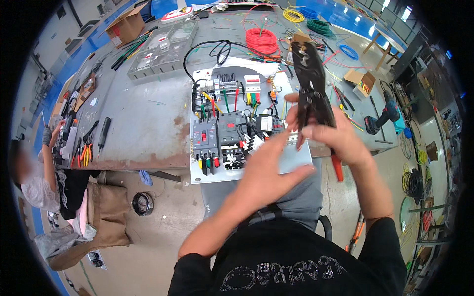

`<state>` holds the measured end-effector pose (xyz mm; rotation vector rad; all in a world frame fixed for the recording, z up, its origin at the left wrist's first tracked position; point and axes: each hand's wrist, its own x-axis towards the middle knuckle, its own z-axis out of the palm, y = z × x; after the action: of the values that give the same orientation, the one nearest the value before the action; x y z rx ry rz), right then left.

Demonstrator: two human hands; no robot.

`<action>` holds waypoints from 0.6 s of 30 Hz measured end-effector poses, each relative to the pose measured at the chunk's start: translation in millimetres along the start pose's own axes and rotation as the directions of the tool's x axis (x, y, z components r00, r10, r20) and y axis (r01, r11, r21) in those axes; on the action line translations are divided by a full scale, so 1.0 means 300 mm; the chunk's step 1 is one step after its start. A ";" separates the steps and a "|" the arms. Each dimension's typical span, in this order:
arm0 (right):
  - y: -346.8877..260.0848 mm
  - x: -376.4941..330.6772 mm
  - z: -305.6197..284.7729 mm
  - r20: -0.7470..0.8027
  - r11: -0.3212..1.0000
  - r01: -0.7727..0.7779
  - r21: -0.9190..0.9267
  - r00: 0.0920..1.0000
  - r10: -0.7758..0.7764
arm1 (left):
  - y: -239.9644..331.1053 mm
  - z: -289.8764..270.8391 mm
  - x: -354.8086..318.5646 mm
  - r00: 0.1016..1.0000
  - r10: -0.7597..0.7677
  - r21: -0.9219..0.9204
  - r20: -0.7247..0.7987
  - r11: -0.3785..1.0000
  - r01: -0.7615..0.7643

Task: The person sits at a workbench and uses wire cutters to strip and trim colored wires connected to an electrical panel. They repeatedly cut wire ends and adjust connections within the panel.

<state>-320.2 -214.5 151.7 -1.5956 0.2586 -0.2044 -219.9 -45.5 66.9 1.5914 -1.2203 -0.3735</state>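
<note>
Crimping pliers [310, 84] above panel edge [296, 165]

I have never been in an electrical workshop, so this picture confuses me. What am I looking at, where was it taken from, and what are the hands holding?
There is one picture, taken from a camera worn on a person's head and looking down, so the edges bend. The two bare forearms coming up from below are that person's own. The right hand grips a black crimping tool with red handle tips, held upright. The left hand reaches to its lower part, fingers touching near the right hand. Below them a white panel overhangs the edge of a grey workbench, carrying black breakers and coloured wires. Further back lie a red wire coil and a cordless drill. At far left another person works at the same bench.
</note>
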 end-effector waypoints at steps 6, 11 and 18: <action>0.009 0.351 -0.228 -0.070 0.669 -0.137 -0.730 0.989 0.127 | -0.443 -0.343 0.211 0.916 -0.260 -0.011 -0.306 0.963 0.270; 0.098 0.609 -0.289 0.029 0.419 -0.056 -0.906 0.980 0.195 | -0.591 -0.303 0.333 0.945 -0.262 -0.074 -0.197 0.965 0.252; 0.184 0.775 -0.259 0.169 0.480 -0.021 -0.877 0.922 0.349 | -0.637 -0.257 0.432 0.927 -0.304 -0.150 -0.221 0.949 0.276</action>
<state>-122.2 -358.0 93.1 -2.5702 0.2929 0.4704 -8.5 -126.0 -23.2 1.6642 -0.7646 -0.4173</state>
